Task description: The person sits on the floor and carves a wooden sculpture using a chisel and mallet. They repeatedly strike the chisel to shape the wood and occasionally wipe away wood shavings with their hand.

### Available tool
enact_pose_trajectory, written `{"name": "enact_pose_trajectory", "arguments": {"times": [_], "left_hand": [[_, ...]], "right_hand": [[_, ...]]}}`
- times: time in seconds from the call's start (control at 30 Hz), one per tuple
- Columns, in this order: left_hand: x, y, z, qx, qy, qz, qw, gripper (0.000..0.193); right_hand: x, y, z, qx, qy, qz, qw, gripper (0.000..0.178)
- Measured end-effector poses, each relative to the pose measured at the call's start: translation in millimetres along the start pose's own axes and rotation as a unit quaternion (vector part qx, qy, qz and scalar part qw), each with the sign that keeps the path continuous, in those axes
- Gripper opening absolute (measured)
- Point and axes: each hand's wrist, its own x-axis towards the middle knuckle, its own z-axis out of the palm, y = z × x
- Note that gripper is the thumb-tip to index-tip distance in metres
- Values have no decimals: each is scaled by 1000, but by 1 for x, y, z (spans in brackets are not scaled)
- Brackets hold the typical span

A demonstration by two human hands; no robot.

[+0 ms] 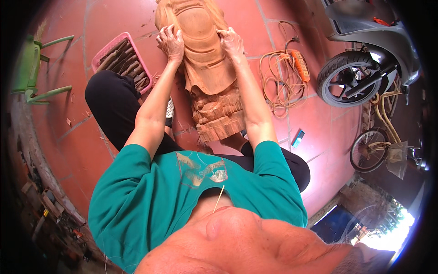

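A large carved wooden figure (pixel 211 73) lies on the floor in front of me, between my legs. It has a rounded belly, robe folds and a rough, finely cut base at the end nearest me. My left hand (pixel 171 44) grips its left side, with bent fingers against the wood. On the opposite side my right hand (pixel 232 44) is closed around the edge, its thumb resting on top and the other fingertips partly hidden. No tool shows in either hand.
Left of the carving, a pink basket (pixel 140 57) holds several long wooden-handled tools. An orange power strip (pixel 299 66) with a coiled cord (pixel 273 84) lies right, near a motorbike wheel (pixel 349 77), a bicycle (pixel 370 150) and a blue phone (pixel 298 138). A green chair (pixel 28 68) stands far left.
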Motion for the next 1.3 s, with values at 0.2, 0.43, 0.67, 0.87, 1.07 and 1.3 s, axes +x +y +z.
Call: {"name": "enact_pose_trajectory", "arguments": {"times": [0.2,0.43,0.67,0.87,1.07,1.3], "left_hand": [[2,2,-4,-1,-15,-20,1000,39],[5,7,-5,-4,-8,-4,1000,39],[3,1,-2,0,6,-11,1000,39],[4,5,-1,-9,2,-10,1000,39],[3,4,-4,-13,-1,-11,1000,39],[3,2,-3,-10,-4,-21,1000,38]], "right_hand": [[-17,-1,-16,-2,-53,-59,997,19],[4,15,-1,64,35,11,997,14],[-13,-3,-23,77,-52,-28,995,14],[-9,5,-2,111,55,-2,992,11],[1,6,5,76,59,-3,995,12],[-8,10,-6,153,-22,7,988,13]]}}
